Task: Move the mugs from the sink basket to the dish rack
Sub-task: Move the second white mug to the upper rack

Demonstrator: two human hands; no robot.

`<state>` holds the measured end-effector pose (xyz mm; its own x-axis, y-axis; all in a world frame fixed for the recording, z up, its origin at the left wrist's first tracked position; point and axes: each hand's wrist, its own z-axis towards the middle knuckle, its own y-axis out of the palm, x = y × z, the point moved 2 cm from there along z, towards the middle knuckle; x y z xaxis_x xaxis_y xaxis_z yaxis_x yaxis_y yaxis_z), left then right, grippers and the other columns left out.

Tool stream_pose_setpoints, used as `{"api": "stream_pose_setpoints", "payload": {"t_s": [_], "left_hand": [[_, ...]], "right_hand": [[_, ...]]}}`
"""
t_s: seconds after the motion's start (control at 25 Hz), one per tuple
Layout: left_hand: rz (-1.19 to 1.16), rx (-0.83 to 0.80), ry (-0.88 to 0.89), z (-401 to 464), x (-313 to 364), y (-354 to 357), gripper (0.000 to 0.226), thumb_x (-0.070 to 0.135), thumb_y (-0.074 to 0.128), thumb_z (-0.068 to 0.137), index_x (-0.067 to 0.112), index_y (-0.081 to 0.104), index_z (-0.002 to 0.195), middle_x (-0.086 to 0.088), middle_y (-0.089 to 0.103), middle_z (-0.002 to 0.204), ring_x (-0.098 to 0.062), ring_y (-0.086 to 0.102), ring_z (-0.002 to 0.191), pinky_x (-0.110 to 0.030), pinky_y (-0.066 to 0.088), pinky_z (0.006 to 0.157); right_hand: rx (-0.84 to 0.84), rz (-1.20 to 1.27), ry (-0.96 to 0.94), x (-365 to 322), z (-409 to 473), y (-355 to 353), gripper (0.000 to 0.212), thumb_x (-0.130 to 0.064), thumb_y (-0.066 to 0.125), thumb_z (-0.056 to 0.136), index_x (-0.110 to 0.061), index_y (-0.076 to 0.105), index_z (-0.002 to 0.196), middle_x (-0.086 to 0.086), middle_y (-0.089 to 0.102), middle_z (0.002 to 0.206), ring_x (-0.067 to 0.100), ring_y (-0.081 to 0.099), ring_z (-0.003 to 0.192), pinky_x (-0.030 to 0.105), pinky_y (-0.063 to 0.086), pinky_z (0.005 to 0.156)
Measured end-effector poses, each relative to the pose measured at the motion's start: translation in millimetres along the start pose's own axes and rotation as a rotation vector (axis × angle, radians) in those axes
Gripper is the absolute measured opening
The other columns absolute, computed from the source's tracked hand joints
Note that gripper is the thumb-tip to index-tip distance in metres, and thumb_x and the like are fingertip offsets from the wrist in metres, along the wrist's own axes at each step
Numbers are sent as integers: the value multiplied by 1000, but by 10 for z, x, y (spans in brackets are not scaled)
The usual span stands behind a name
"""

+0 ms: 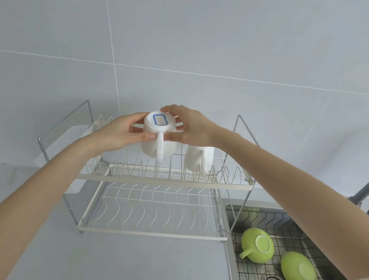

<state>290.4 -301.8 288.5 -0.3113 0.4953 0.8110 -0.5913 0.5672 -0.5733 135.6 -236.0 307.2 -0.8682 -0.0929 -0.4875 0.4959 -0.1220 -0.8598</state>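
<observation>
We find one marking only: a white sticker with a blue border on the upturned base of the white mug. Inside the border we see a short horizontal stroke and, below it, a single character that may be a "B" or an "8"; the view is too small to settle which. Nothing else carries legible text.
</observation>
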Motion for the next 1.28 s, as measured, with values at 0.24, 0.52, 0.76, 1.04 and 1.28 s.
{"api": "stream_pose_setpoints", "payload": {"t_s": [0.24, 0.52, 0.76, 1.04, 1.28], "left_hand": [[-11, -25, -84, 191, -408, -68, 40, 22, 62, 83, 32, 52, 120, 8, 60, 126, 12, 57, 99, -17, 47, 80], [59, -58, -123, 291, -551, -1, 49, 18, 62, 84, 23, 46, 130, 7, 57, 124, -10, 59, 103, 10, 38, 67], [59, -85, -140, 299, -586, 18, 48, 14, 61, 84, 25, 46, 128, 4, 56, 124, -15, 58, 107, -9, 41, 77], [49, -90, -183, 276, -577, 19, 49, 14, 62, 83, 22, 45, 128, 0, 54, 127, -21, 59, 110, -22, 40, 89], [110, -101, -213, 277, -524, 35, 50, 14, 63, 83, 17, 44, 129, -6, 52, 133, -24, 60, 109, -23, 40, 88]], "right_hand": [[-75, -61, 13, 126, 308, 238, 69, -27, 65, 84, -12, 29, 141, 13, 45, 136, 28, 48, 123, 38, 41, 105], [-137, -79, 44, 269, 438, 441, 70, -26, 65, 83, -11, 30, 141, 15, 44, 134, 31, 46, 124, 42, 40, 106], [-163, -103, 65, 282, 449, 552, 69, -28, 64, 84, -8, 29, 140, 16, 43, 134, 28, 44, 123, 35, 40, 104], [-179, -123, 77, 223, 389, 519, 68, -29, 62, 86, -10, 27, 141, 13, 41, 137, 27, 45, 122, 28, 36, 97], [-198, -174, 92, 182, 336, 482, 67, -29, 61, 87, -10, 26, 141, 13, 42, 138, 27, 43, 124, 30, 36, 96]]}}
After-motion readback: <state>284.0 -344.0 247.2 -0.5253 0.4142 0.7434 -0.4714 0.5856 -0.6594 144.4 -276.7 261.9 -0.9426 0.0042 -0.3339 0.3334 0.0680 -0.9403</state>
